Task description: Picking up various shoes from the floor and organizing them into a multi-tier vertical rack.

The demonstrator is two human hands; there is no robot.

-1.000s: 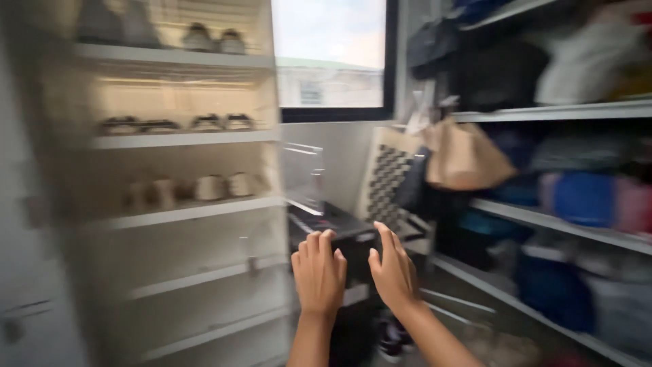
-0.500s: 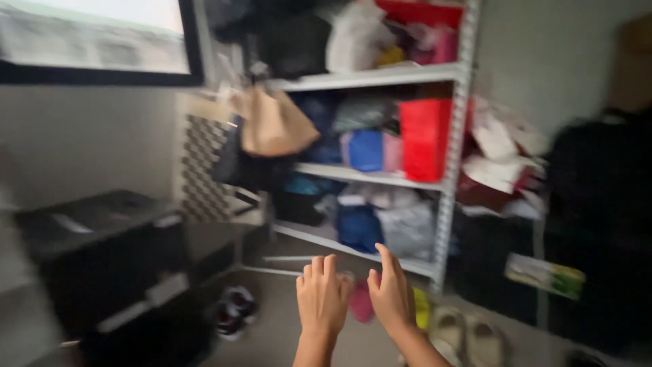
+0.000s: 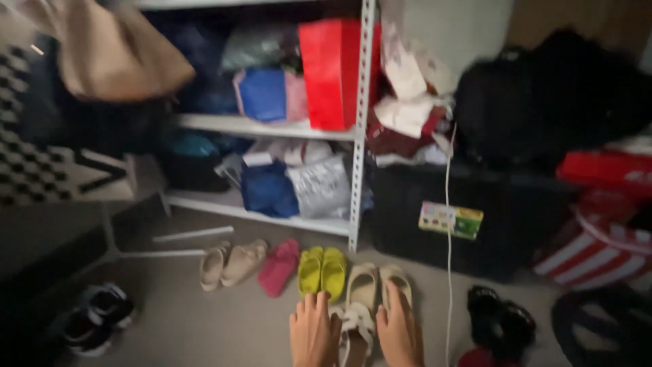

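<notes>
My left hand and my right hand are stretched out low over the floor, fingers extended and holding nothing. Between them lies a pair of white sandals; whether either hand touches it I cannot tell. Just beyond my fingertips sits a row of footwear: cream slides, yellow-green slides, pink slippers and beige slides.
A white metal shelf unit packed with bags and a red box stands behind the shoes. A black storage box and a red-and-white striped bag are on the right. Black sneakers lie left, black shoes right, beside a white cord.
The view swung right and down, from the shoe cabinet and window to the floor below the shelf unit. My hands stayed out in front and now hover over the shoes.
</notes>
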